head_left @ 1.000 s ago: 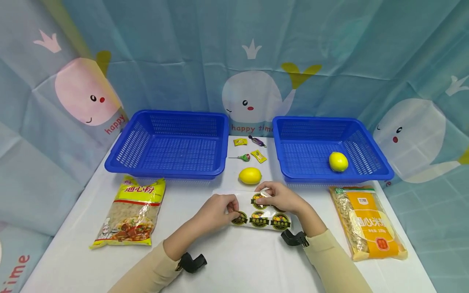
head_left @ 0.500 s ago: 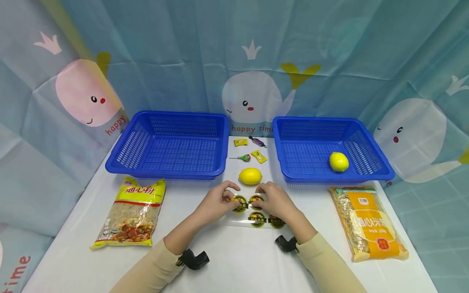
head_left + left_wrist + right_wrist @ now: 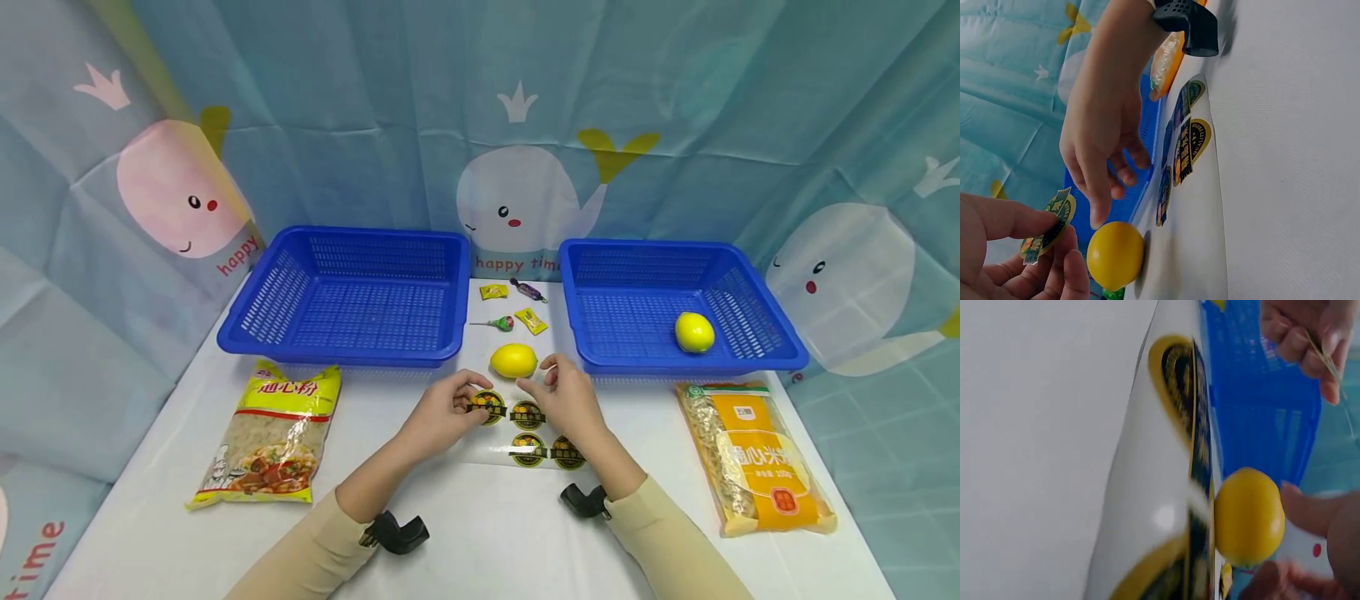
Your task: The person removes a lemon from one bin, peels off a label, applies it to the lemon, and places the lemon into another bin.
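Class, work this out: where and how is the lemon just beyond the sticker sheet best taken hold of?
Take the lemon around its broad middle, from above and the right. It lies on its side, ends pointing left and right, so its near and far flanks look best to pinch. The right grip hovers close by its right end; the left grip holds a sticker.
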The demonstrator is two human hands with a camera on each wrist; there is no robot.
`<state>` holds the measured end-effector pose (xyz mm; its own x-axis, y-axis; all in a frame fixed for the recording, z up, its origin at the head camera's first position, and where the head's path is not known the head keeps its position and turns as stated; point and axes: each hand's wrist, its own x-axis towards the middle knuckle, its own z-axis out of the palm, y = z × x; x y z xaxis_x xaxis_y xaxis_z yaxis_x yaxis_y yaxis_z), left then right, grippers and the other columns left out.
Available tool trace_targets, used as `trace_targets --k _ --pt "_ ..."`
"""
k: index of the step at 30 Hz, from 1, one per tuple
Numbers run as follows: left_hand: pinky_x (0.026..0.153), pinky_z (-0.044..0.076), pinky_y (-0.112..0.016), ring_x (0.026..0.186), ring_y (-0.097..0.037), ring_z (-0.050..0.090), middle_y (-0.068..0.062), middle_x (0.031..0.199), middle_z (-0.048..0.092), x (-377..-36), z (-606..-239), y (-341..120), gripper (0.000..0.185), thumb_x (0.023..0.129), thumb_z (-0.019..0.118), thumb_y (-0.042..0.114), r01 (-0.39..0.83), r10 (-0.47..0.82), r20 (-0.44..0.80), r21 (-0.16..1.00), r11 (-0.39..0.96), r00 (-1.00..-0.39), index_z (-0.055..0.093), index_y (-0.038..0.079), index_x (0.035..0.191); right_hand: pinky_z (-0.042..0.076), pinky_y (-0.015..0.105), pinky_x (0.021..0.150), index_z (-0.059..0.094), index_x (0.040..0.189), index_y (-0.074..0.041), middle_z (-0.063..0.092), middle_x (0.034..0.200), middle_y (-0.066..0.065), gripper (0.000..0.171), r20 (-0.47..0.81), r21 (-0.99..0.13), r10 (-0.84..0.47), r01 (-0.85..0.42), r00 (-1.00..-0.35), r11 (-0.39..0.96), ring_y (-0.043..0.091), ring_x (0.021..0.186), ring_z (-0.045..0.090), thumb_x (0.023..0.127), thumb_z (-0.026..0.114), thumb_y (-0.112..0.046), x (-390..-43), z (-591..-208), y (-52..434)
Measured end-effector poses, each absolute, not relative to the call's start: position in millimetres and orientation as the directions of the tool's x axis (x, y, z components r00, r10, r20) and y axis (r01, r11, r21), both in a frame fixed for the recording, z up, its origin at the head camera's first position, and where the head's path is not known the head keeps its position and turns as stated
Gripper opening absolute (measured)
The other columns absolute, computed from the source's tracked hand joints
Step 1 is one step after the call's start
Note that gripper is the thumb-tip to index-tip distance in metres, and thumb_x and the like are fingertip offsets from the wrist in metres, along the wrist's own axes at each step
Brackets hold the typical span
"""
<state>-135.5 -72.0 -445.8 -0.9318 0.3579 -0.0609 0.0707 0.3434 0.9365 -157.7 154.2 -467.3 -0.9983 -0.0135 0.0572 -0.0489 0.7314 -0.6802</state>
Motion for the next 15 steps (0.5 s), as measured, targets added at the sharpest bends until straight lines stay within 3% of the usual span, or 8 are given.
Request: trace_targets --k 4,8,11,15 --pt "0.061 0.041 -0.021 0.069 -0.012 0.047 -0.003 0.087 0.06 -136 -443 -72 0.033 0.084 0.074 0.004 0.07 0.35 -0.06 0.936 0.345 -0.935 0.067 0.011 0.116 0.054 0.047 0.09 0.053 0.137 -0.002 0.065 0.118 0.018 0.078 -0.062 -0.711 0.055 0.083 -0.997 0.699 0.034 0.105 0.063 0.087 0.072 -0.059 -170 -468 148" --pt "0.061 0.04 -0.022 0.069 -0.013 0.047 -0.001 0.085 0.058 -136 -443 -72 0.032 0.085 0.074 0.005 0.059 0.346 -0.07 0.935 0.349 -0.936 0.067 0.014 0.114 0.047 0.053 0.105 0.046 0.146 -0.002 0.058 0.138 0.021 0.09 -0.16 -0.729 0.045 0.148 -0.986 0.668 0.039 0.126 0.055 0.086 0.066 -0.067 -182 -471 143" --pt "0.064 0.044 -0.022 0.073 -0.013 0.051 -0.002 0.088 0.062 -136 -443 -72 0.029 0.085 0.074 0.004 0.058 0.349 -0.073 0.935 0.349 -0.934 0.068 0.012 0.112 0.046 0.052 0.106 0.05 0.143 0.001 0.058 0.138 0.022 0.088 -0.181 -0.745 0.036 0.161 -0.983 0.648 0.037 0.127 0.055 0.087 0.068 -0.064 -188 -473 140" --pt "0.071 0.05 -0.024 0.08 -0.014 0.058 -0.003 0.095 0.068 -135 -443 -72 0.024 0.086 0.074 0.004 0.057 0.35 -0.075 0.934 0.353 -0.934 0.069 0.008 0.109 0.05 0.047 0.099 0.057 0.136 0.001 0.063 0.128 0.018 0.079 -0.17 -0.763 0.026 0.148 -0.985 0.63 0.032 0.114 0.059 0.086 0.074 -0.057 -190 -475 139"
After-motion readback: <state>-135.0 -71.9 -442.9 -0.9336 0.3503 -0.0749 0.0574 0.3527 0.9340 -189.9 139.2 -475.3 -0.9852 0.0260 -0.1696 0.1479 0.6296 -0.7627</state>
